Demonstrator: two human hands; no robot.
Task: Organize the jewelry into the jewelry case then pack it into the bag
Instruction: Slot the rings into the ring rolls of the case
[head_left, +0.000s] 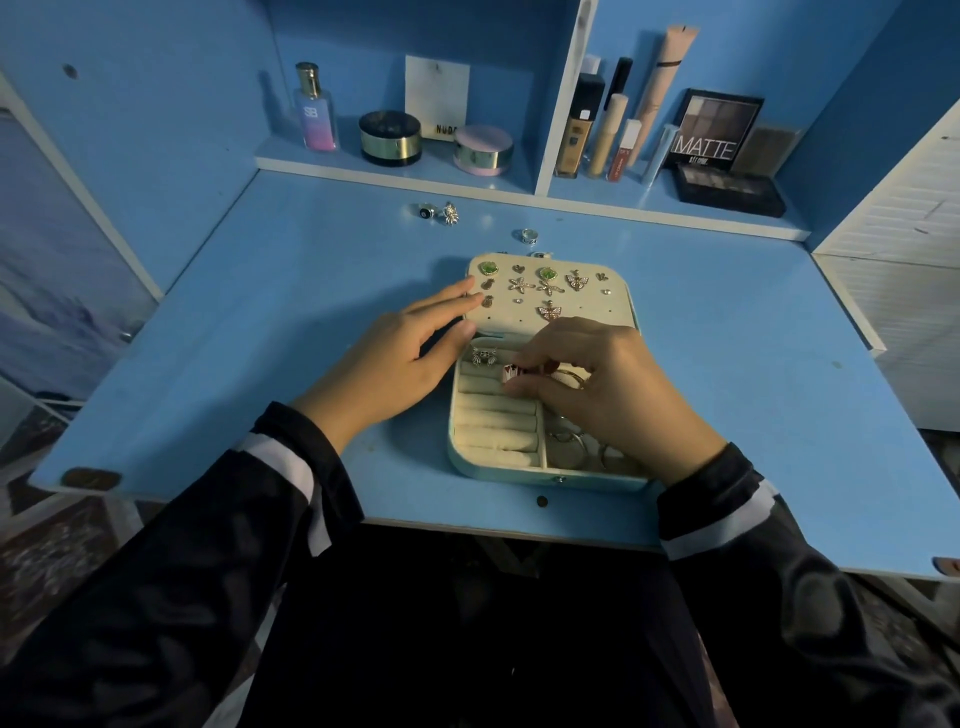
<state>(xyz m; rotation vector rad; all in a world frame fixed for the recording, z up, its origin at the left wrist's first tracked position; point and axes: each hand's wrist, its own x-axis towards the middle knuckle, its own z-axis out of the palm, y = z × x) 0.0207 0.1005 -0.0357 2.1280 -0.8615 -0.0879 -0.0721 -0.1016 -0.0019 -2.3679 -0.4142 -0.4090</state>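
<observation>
Right hand (597, 384): my grip pinches a red ring (511, 373) over the ring rolls.
Left hand (410, 353): fingers spread, steadying jewelry case (467, 452), centre frame on desk (260, 312).
Loose rings (439, 212): upper centre.

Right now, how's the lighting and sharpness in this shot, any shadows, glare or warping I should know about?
Head view: dim, bluish light; the left hand casts a soft shadow leftward across the blue desk; small glare on the metallic rims of the compact jars; wide-angle bending curves the desk edges and shelf; the open jewelry case at centre is fairly sharp, corners softer.
</observation>
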